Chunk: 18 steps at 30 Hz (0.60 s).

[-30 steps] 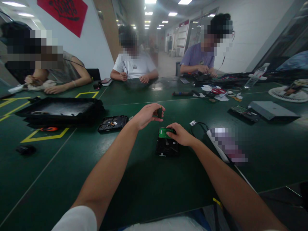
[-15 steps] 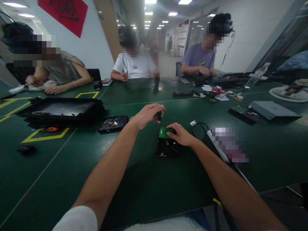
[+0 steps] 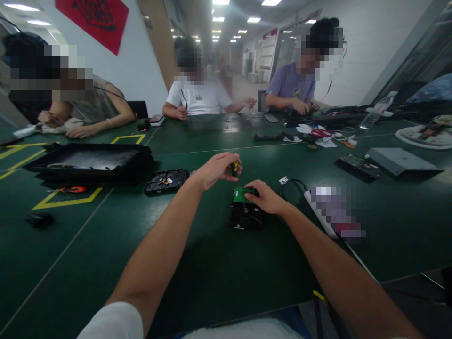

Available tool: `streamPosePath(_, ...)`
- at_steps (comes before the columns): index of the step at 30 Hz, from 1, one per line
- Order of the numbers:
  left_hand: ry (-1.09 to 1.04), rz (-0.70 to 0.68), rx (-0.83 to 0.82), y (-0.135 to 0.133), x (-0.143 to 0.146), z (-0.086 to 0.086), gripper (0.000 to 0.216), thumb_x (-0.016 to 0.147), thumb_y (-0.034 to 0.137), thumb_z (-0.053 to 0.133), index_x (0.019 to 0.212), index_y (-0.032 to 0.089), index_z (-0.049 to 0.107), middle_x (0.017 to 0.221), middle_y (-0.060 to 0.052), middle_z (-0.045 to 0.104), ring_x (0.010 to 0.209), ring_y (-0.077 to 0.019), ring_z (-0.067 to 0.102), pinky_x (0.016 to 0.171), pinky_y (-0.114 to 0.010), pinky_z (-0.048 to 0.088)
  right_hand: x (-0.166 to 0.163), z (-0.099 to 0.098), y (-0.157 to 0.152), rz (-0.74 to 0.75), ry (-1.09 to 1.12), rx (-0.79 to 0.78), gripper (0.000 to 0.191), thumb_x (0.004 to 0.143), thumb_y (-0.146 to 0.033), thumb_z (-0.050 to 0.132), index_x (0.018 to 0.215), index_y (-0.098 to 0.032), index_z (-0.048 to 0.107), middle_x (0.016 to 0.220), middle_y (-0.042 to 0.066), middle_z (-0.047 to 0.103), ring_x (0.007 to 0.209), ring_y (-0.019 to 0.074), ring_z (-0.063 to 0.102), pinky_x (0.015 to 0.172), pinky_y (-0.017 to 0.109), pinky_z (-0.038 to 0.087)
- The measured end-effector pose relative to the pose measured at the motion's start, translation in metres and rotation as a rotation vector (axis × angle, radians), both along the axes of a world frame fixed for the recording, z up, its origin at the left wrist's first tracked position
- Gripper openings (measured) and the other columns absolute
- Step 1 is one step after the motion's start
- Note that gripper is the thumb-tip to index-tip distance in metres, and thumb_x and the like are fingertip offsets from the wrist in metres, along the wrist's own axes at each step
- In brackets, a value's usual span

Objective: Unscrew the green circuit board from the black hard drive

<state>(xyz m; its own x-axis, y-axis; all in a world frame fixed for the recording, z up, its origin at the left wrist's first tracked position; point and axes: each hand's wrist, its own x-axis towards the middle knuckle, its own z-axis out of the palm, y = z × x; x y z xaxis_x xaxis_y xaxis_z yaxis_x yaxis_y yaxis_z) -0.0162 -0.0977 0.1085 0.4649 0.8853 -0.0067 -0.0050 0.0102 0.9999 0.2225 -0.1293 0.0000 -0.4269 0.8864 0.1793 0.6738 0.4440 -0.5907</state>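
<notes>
A black hard drive [image 3: 245, 215] with a green circuit board [image 3: 241, 194] on top lies on the green table [image 3: 219, 278] in front of me. My right hand [image 3: 266, 197] rests on the board's far right corner, fingers curled and pressed on it. My left hand [image 3: 215, 169] hovers just above and left of the drive, pinching the dark, yellow-marked handle of a screwdriver [image 3: 235, 166] held upright over the board.
A second opened drive [image 3: 165, 181] and a black tray [image 3: 88, 162] lie to the left. A power strip with cable [image 3: 319, 207] runs on the right, a grey box [image 3: 399, 162] and a board [image 3: 356, 165] beyond. Three people sit across the table.
My left hand has turned the screwdriver handle slightly in its fingers. My right hand and the drive stay put. The person in white across the table has raised a hand.
</notes>
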Motion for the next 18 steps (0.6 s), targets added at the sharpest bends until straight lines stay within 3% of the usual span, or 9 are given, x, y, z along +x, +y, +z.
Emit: streamPosePath(18,-0.157,-0.067,-0.196,0.0054,0.0001,-0.0092,0.037,0.091,0.05,0.068,0.097,0.015,0.075,0.092,-0.01,0.07,0.092,-0.0225,0.068,0.098,-0.048,0.059,0.0007,-0.0046,0.0016,-0.002,0.021,0.029,0.031,0.097,-0.037,0.066,0.126,-0.025,0.068,0.122,0.009,0.069,0.117,0.0301,0.063,0.104,0.049,0.049)
